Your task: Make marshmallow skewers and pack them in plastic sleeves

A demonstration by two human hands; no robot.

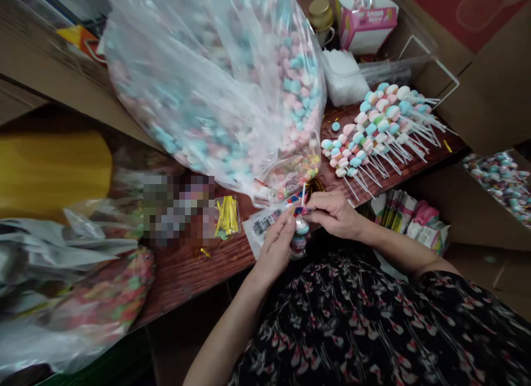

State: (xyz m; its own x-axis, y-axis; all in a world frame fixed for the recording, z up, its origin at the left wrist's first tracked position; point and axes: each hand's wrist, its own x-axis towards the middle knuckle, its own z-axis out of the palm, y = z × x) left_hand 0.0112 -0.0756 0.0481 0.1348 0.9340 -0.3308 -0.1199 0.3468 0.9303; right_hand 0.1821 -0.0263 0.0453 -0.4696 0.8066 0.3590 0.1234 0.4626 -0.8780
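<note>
Left hand (279, 239) and right hand (335, 212) are pinching one wrapped skewer (302, 227) near its stick at the near edge of the table (178, 281), closure seemingly pending, while many bare skewers (375, 126) are lying unwrapped and apparently finished ones (504, 184) are sitting in a box (481, 201).

Two hands (279, 241), one held skewer (302, 226)

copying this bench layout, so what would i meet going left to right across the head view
Yellow rounded object → gold twist ties → left hand → pile of candies on white sticks → wrapped candies in the carton at the right edge.
</note>
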